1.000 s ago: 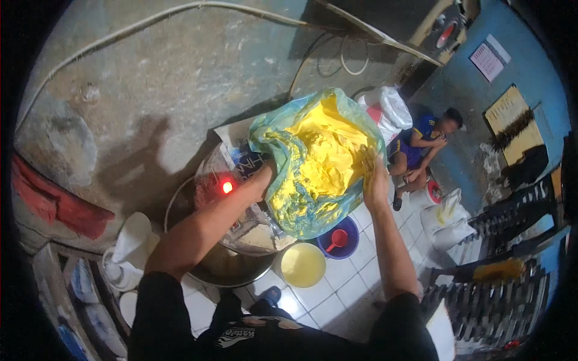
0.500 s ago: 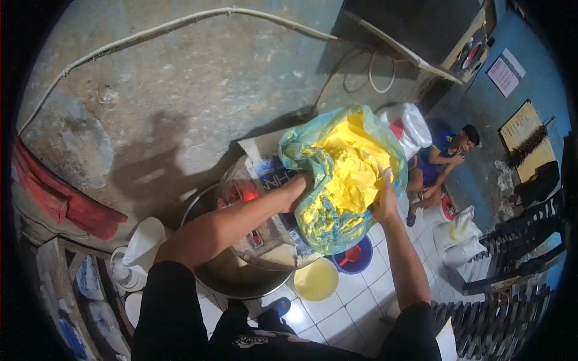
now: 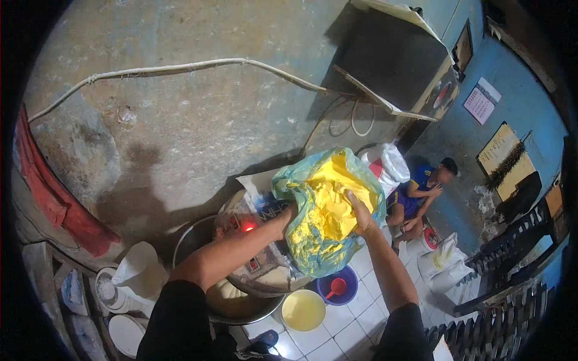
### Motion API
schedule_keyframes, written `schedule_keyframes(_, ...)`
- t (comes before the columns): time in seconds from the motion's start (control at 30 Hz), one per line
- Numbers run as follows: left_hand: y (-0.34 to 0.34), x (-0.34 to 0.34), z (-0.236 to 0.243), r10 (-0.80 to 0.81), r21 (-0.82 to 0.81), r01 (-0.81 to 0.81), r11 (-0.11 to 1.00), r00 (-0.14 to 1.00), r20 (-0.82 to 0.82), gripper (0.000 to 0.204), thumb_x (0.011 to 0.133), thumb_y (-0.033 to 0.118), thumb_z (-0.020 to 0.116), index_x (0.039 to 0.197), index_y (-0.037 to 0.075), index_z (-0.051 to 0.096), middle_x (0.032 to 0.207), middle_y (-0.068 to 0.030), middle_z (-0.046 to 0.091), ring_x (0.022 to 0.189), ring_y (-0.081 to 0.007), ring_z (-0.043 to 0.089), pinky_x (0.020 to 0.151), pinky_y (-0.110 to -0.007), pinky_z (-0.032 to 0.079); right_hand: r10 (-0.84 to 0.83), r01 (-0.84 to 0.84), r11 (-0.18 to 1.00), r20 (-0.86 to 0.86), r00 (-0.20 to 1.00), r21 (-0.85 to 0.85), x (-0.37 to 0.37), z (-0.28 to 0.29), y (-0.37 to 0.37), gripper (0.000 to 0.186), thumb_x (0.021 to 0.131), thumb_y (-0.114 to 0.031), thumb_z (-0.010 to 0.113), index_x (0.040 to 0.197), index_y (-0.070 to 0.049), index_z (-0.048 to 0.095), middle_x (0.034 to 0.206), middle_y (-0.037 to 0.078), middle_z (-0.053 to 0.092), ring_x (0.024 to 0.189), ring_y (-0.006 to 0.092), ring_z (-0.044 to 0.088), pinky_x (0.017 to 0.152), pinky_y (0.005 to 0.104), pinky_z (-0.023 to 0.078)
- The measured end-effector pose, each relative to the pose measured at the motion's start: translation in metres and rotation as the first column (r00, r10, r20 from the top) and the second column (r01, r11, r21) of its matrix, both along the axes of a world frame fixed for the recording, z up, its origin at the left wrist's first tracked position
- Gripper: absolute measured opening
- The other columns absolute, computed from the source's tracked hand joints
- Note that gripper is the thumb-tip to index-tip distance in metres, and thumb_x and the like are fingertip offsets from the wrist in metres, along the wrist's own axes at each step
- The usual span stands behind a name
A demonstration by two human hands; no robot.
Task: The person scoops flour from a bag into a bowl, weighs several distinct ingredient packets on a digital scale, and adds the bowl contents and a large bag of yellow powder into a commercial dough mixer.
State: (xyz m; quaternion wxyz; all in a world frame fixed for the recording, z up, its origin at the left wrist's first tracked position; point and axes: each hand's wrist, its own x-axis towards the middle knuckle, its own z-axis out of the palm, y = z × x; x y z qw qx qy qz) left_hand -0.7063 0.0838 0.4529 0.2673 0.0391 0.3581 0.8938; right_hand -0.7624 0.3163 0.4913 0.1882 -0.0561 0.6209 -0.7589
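Note:
A bluish-green plastic bag [image 3: 306, 243] stands open, full of a thick, soft yellow paste [image 3: 334, 207]. My left hand [image 3: 288, 220] grips the bag's left side, its fingers hidden in the folds of plastic. From the right, my right hand [image 3: 361, 216] reaches over the rim and presses into the paste; one finger or thumb shows on top and the others are buried. Underneath the bag is a printed sack [image 3: 241, 243], lying across a large metal bowl [image 3: 220, 316] that holds something pale.
A yellow bucket [image 3: 303, 310] and a purple basin [image 3: 355, 289] with a red scoop [image 3: 337, 287] stand on the tiles. White tubs [image 3: 126, 335] are at the left. A seated person [image 3: 421, 189] is at the right, near white sacks [image 3: 444, 262] and stacked black racks [image 3: 506, 322].
My right hand has moved from the bag's right rim inward onto the yellow paste. The view has shifted, so bag and hands appear lower. My left hand keeps its hold on the plastic.

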Motion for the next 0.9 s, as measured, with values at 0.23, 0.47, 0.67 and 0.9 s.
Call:
schedule_keyframes(0.23,-0.005,-0.012,-0.03,0.081,0.312,-0.055,0.948,0.994,-0.071,0.054,0.097,0.052,0.045,0.128,0.009,0.051,0.118,-0.0094,0.061,0.102,-0.023,0.061,0.089,-0.04,0.053,0.251,0.443,0.398,-0.559,0.79,0.803,0.059,0.049,-0.07,0.07,0.086,-0.05,0.064,0.128,0.005,0.052,0.1,0.018,0.068,0.083,0.0294,0.067,0.075,0.0354,0.051)
schedule_keyframes(0.47,-0.013,-0.039,-0.074,0.095,0.502,-0.029,0.864,0.99,-0.105,0.043,0.098,0.043,0.047,0.123,0.008,0.052,0.11,-0.0084,0.06,0.097,-0.022,0.06,0.086,-0.038,0.053,-0.017,0.142,0.936,-0.362,0.932,0.321,0.066,0.048,-0.066,0.065,0.095,-0.036,0.059,0.144,-0.002,0.036,0.139,0.015,0.046,0.125,0.0243,0.047,0.105,0.0324,0.037)
schedule_keyframes(0.67,-0.01,-0.016,-0.026,-0.087,0.433,0.117,0.894,0.992,-0.089,0.056,0.1,0.049,0.033,0.137,0.008,0.042,0.131,-0.0136,0.054,0.115,-0.0295,0.056,0.097,-0.046,0.049,-0.015,0.264,0.799,-0.421,0.907,0.541,0.04,0.04,-0.044,0.077,0.092,-0.052,0.055,0.146,-0.001,0.033,0.144,0.018,0.041,0.13,0.0238,0.041,0.107,0.0323,0.033)
schedule_keyframes(0.9,-0.008,-0.013,-0.016,-0.058,0.311,0.085,0.947,0.994,-0.094,0.062,0.097,0.055,0.038,0.138,0.008,0.041,0.132,-0.013,0.053,0.117,-0.0284,0.055,0.098,-0.045,0.048,0.195,-0.027,0.753,-0.183,0.964,0.657,0.002,0.039,-0.037,0.092,0.084,-0.068,0.053,0.148,-0.006,0.031,0.144,0.018,0.042,0.13,0.0278,0.043,0.106,0.0377,0.035)
